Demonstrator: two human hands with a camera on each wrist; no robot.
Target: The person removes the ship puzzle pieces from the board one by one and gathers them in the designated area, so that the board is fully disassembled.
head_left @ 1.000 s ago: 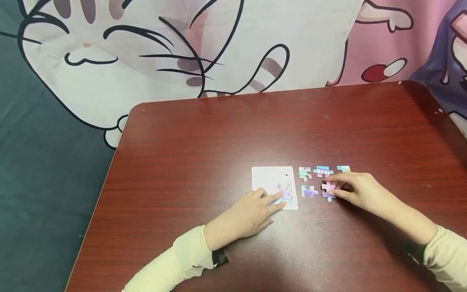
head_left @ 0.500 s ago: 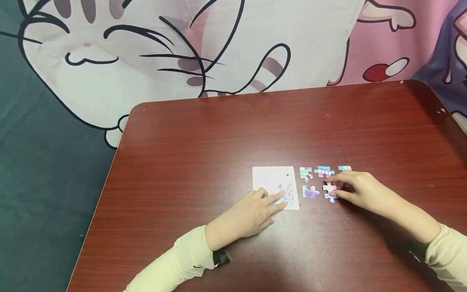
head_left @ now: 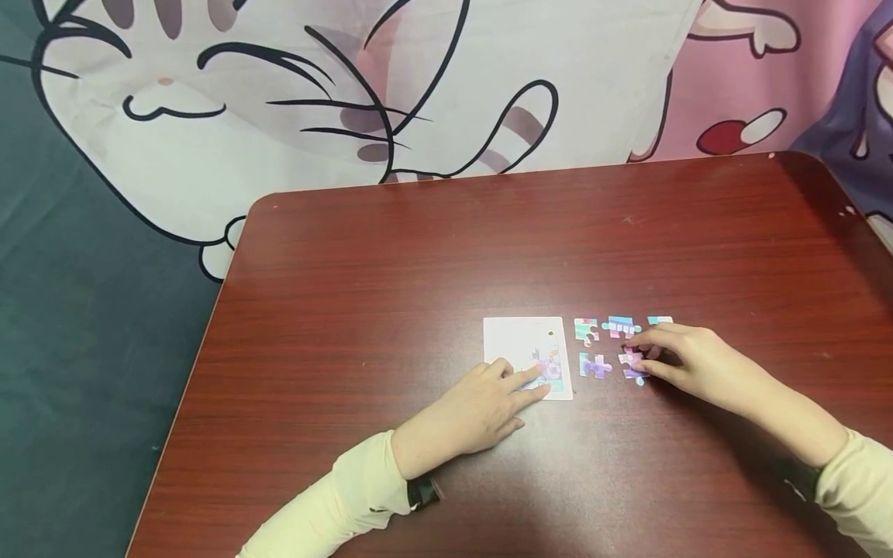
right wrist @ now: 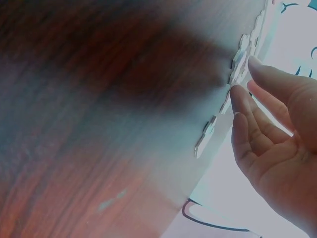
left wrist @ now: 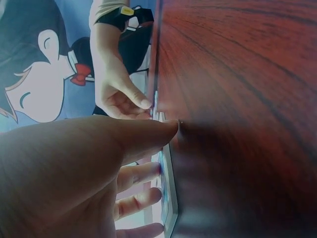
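Note:
In the head view my left hand (head_left: 477,411) rests with spread fingers on a white card (head_left: 512,341) printed with a small purple and blue picture. The left wrist view shows those fingertips on the card (left wrist: 170,198), the thumb at its edge. To the right, my right hand (head_left: 687,364) pinches a purple jigsaw puzzle piece (head_left: 632,363) between thumb and fingers, low at the table. Fingers partly cover that piece. Beside it lies another purple puzzle piece (head_left: 595,366). In the right wrist view the hand (right wrist: 277,119) is close to the row of pieces.
Behind these lie a green puzzle piece (head_left: 586,330), a blue and pink puzzle piece (head_left: 621,326) and a partly hidden light-blue puzzle piece (head_left: 659,319). The brown wooden table (head_left: 418,263) reaches back to a cartoon cat curtain (head_left: 279,155).
The purple puzzle piece under my right hand has shifted slightly right and turned a little in the fingers. My left hand stays in place on the card.

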